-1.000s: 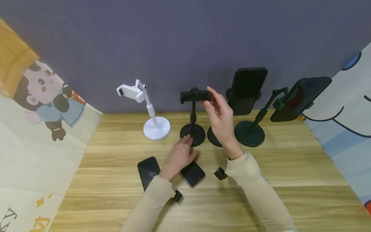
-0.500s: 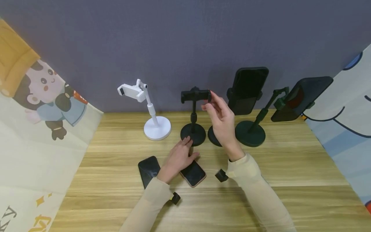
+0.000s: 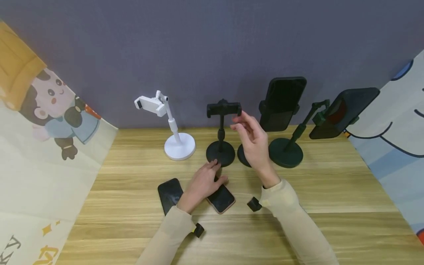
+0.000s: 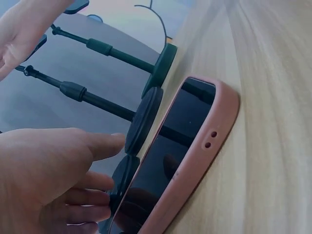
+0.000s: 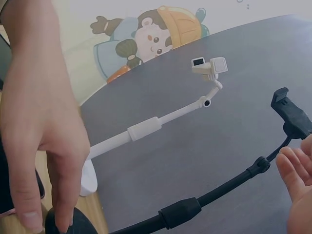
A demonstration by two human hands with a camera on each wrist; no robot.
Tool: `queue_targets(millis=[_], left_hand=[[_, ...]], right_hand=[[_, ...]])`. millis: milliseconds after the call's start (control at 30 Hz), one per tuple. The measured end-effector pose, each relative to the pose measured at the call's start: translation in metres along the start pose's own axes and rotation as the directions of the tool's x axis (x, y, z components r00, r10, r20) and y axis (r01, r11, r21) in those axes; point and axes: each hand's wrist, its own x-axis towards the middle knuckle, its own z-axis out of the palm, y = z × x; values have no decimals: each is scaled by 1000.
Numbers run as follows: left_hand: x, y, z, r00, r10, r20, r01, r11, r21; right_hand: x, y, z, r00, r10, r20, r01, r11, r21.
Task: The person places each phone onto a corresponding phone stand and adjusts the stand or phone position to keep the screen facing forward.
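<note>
In the head view a black stand (image 3: 221, 152) with an empty clamp (image 3: 223, 109) stands upright at the centre. The left hand (image 3: 201, 184) hovers or rests just in front of its base, fingers extended, above a pink-edged phone (image 3: 221, 200). Beside the clamp's right end is the right hand (image 3: 254, 141), its fingers loosely bent with nothing between them. The left wrist view shows the left hand (image 4: 53, 175) near the pink phone case (image 4: 195, 161). In the right wrist view, the right hand's fingers (image 5: 292, 170) are below the black clamp (image 5: 292, 114).
A white stand (image 3: 180, 146) with an empty clamp is at left. Another phone (image 3: 169, 193) lies on the wooden table (image 3: 132, 235), partly under the left forearm. To the right, one phone (image 3: 284, 99) and another phone (image 3: 347, 110) are held in stands, one a green stand (image 3: 286, 152).
The right hand has come away from the clamp's right end and moved slightly down. The left hand has drawn back a little from the black base. The stands look unmoved.
</note>
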Motion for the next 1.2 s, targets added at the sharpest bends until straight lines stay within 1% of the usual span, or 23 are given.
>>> queue_targets(millis=[133, 200, 367, 467, 600, 767, 800, 1000, 1100, 1200], left_hand=[[-3, -4, 1, 999, 32, -24, -32, 999, -24], [-5, -6, 1, 998, 47, -46, -49, 998, -42], [-10, -11, 0, 990, 68, -125, -77, 995, -66], [-13, -13, -1, 983, 88, -162, -100, 993, -68], [-19, -13, -1, 976, 101, -193, -117, 991, -72], [-27, -15, -2, 971, 89, -222, -108, 991, -76], [-29, -15, -2, 970, 87, -226, -107, 991, -77], [-38, -15, -4, 976, 58, -210, -77, 993, -86], [-42, -16, -4, 976, 44, -212, -61, 995, -77], [-46, -16, -4, 975, 27, -219, -42, 997, -63]], right_hand=[[-4, 2, -1, 1000, -9, 12, 8, 1000, 19], [-6, 3, -1, 1000, -15, 13, 15, 999, 30], [-11, 6, -3, 1000, -23, 16, 22, 999, 32], [-15, 7, -4, 1000, -3, 18, 3, 1000, 13], [-22, 11, -6, 998, 52, 19, -52, 999, 4], [-34, 15, -8, 993, 116, 32, -115, 993, -4], [-36, 16, -8, 992, 120, 38, -119, 993, -12], [-50, 22, -5, 987, 124, 99, -117, 991, -67], [-58, 26, -2, 980, 142, 137, -132, 988, -79], [-67, 30, 0, 972, 156, 176, -137, 984, -113]])
